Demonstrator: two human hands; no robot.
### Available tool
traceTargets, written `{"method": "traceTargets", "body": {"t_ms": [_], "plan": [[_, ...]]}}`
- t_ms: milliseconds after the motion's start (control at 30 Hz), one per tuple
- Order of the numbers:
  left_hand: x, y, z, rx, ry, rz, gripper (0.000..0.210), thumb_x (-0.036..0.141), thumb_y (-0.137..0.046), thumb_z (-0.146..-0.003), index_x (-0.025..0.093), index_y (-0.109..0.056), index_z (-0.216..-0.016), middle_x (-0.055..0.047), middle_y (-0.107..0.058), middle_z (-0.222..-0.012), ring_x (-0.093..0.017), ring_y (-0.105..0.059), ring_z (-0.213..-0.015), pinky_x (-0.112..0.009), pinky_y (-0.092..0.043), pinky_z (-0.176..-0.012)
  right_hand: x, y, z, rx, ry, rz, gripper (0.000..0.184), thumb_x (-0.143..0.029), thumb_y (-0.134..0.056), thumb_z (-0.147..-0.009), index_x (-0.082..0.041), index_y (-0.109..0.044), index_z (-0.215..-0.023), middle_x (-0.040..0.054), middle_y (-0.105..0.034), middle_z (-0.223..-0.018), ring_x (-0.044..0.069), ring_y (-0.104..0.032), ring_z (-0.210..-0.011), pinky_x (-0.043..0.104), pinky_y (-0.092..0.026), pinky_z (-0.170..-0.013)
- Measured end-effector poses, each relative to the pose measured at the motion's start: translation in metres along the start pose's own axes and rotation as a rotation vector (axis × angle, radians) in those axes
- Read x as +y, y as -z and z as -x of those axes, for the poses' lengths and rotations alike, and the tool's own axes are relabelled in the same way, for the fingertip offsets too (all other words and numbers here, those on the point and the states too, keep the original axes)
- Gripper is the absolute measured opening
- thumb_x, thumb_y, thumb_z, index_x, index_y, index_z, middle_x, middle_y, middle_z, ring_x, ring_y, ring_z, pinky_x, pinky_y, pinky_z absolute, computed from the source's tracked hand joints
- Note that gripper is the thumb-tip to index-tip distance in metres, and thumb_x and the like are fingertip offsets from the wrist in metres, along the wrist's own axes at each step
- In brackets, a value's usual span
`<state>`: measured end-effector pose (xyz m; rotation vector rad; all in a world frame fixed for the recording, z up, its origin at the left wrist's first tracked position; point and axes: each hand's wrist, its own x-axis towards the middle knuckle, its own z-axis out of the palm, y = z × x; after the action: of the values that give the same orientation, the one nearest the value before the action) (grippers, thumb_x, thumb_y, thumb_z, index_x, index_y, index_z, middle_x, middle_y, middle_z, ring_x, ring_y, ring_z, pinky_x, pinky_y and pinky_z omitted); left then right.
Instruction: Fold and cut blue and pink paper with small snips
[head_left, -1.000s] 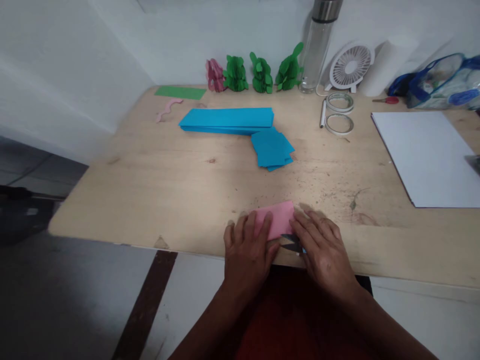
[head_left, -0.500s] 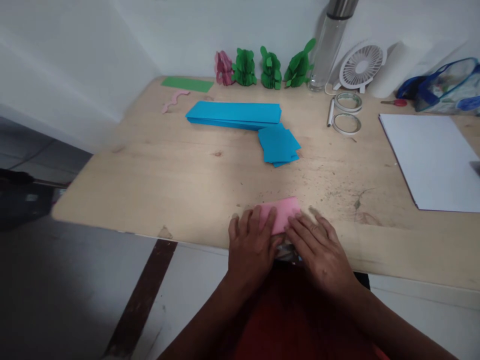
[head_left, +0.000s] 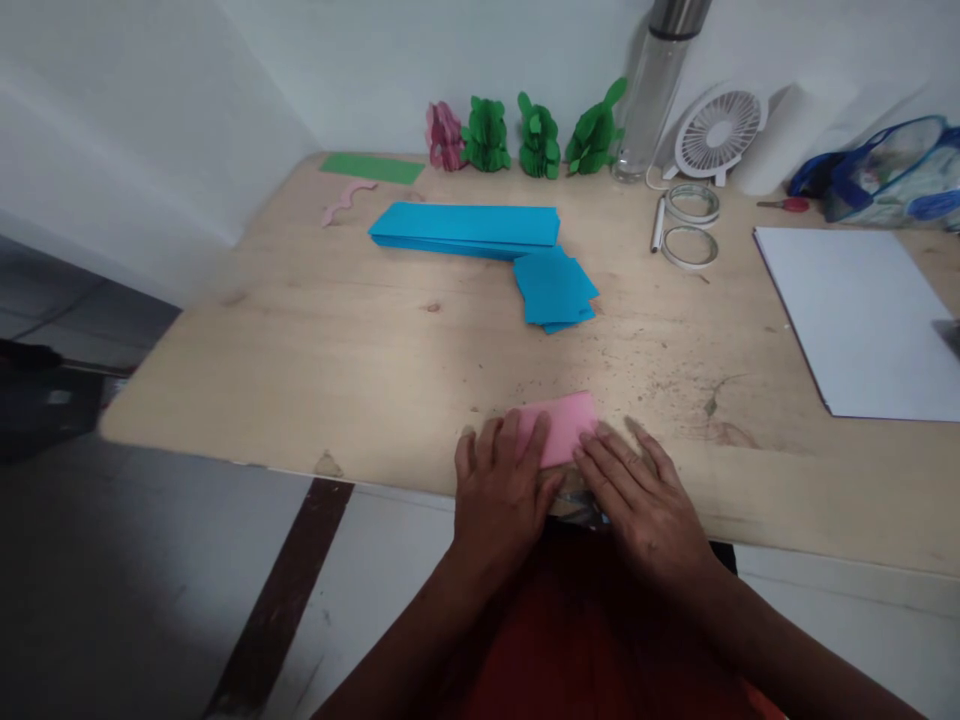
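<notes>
A piece of pink paper (head_left: pixel 566 425), apparently folded, lies flat near the table's front edge. My left hand (head_left: pixel 499 480) presses on its left part with the fingers stretched out over it. On the right lower corner rest the fingertips of my right hand (head_left: pixel 637 490), which lies flat with its fingers extended. Below the paper, between my hands, part of a dark metallic object (head_left: pixel 581 505) shows at the edge; I cannot make out what it is. Beyond the paper lie blue paper squares (head_left: pixel 553 290) and a stack of long blue paper strips (head_left: pixel 465 225).
Along the wall stand several green paper figures (head_left: pixel 540 140) and a pink one (head_left: pixel 445 138), a glass bottle (head_left: pixel 649 110) and a white fan (head_left: pixel 718 133). Tape rolls (head_left: pixel 690 247), a white pen (head_left: pixel 658 224), red-handled scissors (head_left: pixel 793 205) and white sheets (head_left: pixel 862 320) lie on the right.
My right fingertips have shifted very slightly on the pink paper. The hands and the paper otherwise stay in place; the whole view has moved a little.
</notes>
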<state>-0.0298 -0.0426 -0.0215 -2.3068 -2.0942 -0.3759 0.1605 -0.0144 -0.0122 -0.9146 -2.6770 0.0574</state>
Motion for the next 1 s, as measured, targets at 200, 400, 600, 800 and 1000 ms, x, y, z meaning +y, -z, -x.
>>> {"method": "traceTargets", "body": {"t_ms": [200,400,600,800,1000], "plan": [[0.000,0.000,0.000,0.000,0.005,-0.004,0.051,0.042,-0.040,-0.092,0.019,-0.043,-0.138,-0.016,-0.050,-0.132,-0.034,-0.040,-0.122,-0.052,-0.027,-0.101,0.007,-0.002,-0.003,-0.034,0.018,0.008,0.045,-0.008,-0.038,-0.092,-0.008,-0.044,-0.136,0.0142,-0.050,-0.138,0.030,-0.034,-0.135,0.060,-0.027,-0.108],[0.000,0.000,0.000,-0.029,0.015,0.009,0.051,0.043,-0.041,-0.091,0.020,-0.043,-0.137,-0.015,-0.049,-0.134,-0.034,-0.040,-0.123,-0.054,-0.025,-0.102,0.010,-0.002,0.000,-0.003,0.016,0.001,0.045,-0.008,-0.038,-0.091,-0.010,-0.045,-0.136,0.0127,-0.048,-0.140,0.029,-0.034,-0.135,0.059,-0.025,-0.109],[0.000,0.000,0.000,-0.012,0.005,0.004,0.051,0.043,-0.042,-0.091,0.019,-0.044,-0.136,-0.015,-0.049,-0.134,-0.034,-0.041,-0.122,-0.053,-0.026,-0.102,0.008,-0.001,0.005,-0.017,0.061,-0.014,0.043,-0.009,-0.039,-0.092,-0.009,-0.048,-0.133,0.0135,-0.049,-0.139,0.029,-0.036,-0.134,0.062,-0.024,-0.108],[0.000,-0.001,0.000,0.009,0.006,0.013,0.051,0.044,-0.040,-0.092,0.019,-0.044,-0.137,-0.016,-0.049,-0.135,-0.034,-0.041,-0.122,-0.054,-0.026,-0.102,0.011,0.001,0.003,-0.068,0.081,0.023,0.044,-0.009,-0.038,-0.092,-0.006,-0.045,-0.135,0.0144,-0.046,-0.141,0.033,-0.032,-0.135,0.062,-0.023,-0.109],[0.000,-0.001,0.000,0.001,0.016,0.019,0.052,0.045,-0.039,-0.092,0.019,-0.043,-0.137,-0.015,-0.048,-0.136,-0.034,-0.041,-0.123,-0.053,-0.026,-0.102,0.013,0.002,0.001,-0.089,0.087,0.029,0.043,-0.012,-0.038,-0.093,-0.005,-0.044,-0.136,0.0145,-0.047,-0.141,0.032,-0.036,-0.133,0.061,-0.023,-0.110]]}}
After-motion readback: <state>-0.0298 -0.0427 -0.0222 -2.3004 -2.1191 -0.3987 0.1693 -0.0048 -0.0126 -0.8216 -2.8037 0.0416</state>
